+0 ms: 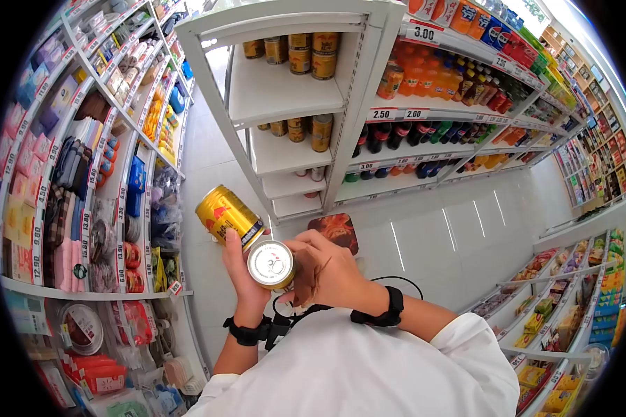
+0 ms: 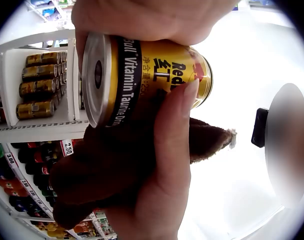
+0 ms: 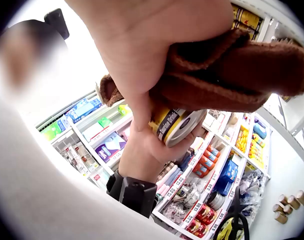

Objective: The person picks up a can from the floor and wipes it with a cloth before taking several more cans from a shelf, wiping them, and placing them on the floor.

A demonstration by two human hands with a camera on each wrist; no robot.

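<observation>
My left hand (image 1: 247, 274) grips a gold Red Bull can (image 2: 162, 70), its lid facing up toward the head camera. A second gold can (image 1: 228, 214) shows tilted beside the left fingers in the head view. My right hand (image 1: 344, 274) holds a fuzzy brown cloth (image 2: 112, 165) bunched against the side of the gripped can. In the left wrist view the right thumb (image 2: 177, 120) presses on the can's printed wall, with the cloth beneath. The right wrist view shows the cloth hiding much of the can, its lid rim peeking out below.
A white end shelf (image 1: 285, 101) ahead bears several gold cans (image 1: 323, 55). Bottled drinks (image 1: 424, 73) line the shelving to its right. A tall rack of household goods (image 1: 83, 174) stands at left, snack shelves (image 1: 556, 299) at right. A dark red square item (image 1: 337, 233) sits low beyond the hands.
</observation>
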